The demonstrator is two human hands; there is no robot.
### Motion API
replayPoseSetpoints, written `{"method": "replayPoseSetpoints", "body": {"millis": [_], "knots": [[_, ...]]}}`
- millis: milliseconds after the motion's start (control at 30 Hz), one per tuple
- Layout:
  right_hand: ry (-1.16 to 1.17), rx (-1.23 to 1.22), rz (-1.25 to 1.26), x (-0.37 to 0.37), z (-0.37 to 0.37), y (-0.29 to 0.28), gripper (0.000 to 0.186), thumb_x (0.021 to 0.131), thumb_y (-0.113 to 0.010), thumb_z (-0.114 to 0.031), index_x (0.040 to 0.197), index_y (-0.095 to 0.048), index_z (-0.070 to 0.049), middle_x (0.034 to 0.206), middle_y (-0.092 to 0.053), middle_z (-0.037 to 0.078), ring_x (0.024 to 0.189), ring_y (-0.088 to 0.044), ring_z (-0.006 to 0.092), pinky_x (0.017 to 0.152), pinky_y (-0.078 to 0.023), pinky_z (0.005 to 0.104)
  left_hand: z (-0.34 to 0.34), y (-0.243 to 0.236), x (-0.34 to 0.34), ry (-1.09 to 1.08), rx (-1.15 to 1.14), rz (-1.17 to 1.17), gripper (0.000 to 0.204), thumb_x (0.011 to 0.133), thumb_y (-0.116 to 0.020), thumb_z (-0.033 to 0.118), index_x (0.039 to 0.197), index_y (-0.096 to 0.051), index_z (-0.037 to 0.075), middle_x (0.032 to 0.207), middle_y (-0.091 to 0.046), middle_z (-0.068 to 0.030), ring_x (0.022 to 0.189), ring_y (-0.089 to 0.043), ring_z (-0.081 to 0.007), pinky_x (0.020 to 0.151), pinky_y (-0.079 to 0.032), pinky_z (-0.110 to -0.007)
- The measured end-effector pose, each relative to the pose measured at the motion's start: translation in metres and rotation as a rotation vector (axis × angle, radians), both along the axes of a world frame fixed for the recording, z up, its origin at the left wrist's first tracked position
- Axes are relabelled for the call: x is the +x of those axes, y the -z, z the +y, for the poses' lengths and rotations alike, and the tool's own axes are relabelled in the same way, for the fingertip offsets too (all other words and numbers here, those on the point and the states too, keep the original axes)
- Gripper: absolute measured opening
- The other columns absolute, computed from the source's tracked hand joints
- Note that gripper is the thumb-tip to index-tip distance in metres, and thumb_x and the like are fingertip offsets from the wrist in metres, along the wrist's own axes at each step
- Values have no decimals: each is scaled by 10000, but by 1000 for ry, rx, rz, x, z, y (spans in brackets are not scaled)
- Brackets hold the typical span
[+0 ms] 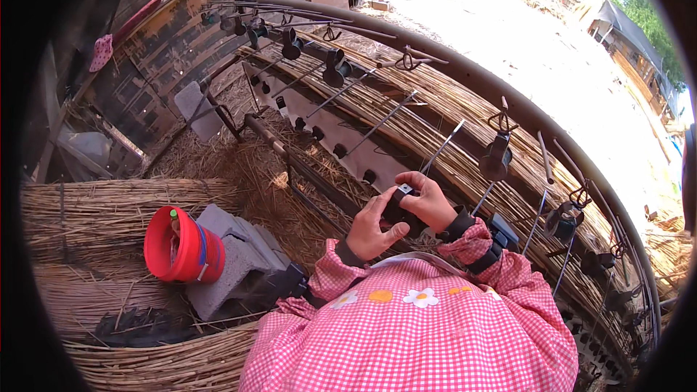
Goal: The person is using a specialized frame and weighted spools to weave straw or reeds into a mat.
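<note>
**Two hands close on a small black piece beside a frame of reeds**

Nearest stood the person's own pink checked garment [421,334], with flower shapes across its front. Just beyond it, both hands met over a small black piece [396,212] with a pale, metallic-looking top. The left hand [370,231] was half curled, its fingers against the left side of the piece and its thumb stretched toward the right. The right hand [430,207] was bent more tightly, finger and thumb closed about the top of the piece. The hands hid much of it, so its full shape could not be told.

To the near left lay bundled reeds [131,210]. Among them a red bucket [190,247], leaning to the left, stood against a grey concrete block [231,284], with something green-tipped inside.

Past the hands, a long dark pipe [465,58] curved from the far left to the near right. On its near side lay a band of reeds [443,131], crossed by thin metal rods [396,120]. Dark spools [495,160] hung at intervals along the pipe.

Farther left stood a second grey block [197,110] and a weathered wall [170,51], with a pink spotted cloth [103,52] near it. Farthest, to the right, sunlit ground [501,29] reached toward a low building [617,29] and green trees [646,18].
</note>
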State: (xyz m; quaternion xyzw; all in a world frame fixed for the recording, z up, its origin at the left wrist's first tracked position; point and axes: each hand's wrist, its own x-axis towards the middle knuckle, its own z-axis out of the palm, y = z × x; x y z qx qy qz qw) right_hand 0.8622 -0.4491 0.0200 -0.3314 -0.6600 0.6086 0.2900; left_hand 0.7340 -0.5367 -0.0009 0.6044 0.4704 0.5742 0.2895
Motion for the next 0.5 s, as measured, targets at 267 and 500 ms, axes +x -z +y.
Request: {"method": "replayPoseSetpoints", "body": {"millis": [267, 500], "knots": [[-361, -856, 633, 5, -10, -21, 422, 751, -480, -157, 1141, -428, -4, 1180, -469, 142, 1109, -437, 275, 929, -361, 359, 2, -23, -20, 8, 242, 139, 185, 766, -562, 154, 849, -606, -6, 758, -551, -80, 682, -544, -189, 639, -436, -284], [-860, -816, 710, -50, -66, -96, 175, 839, -410, -172, 887, -517, -42, 1182, -437, 235, 1139, -380, 371, 945, -300, 460, 49, 10, -5, -337, 290, 391, 118, 743, -498, 133, 806, -575, 70, 687, -497, -17, 661, -515, -169, 634, -439, -258]]}}
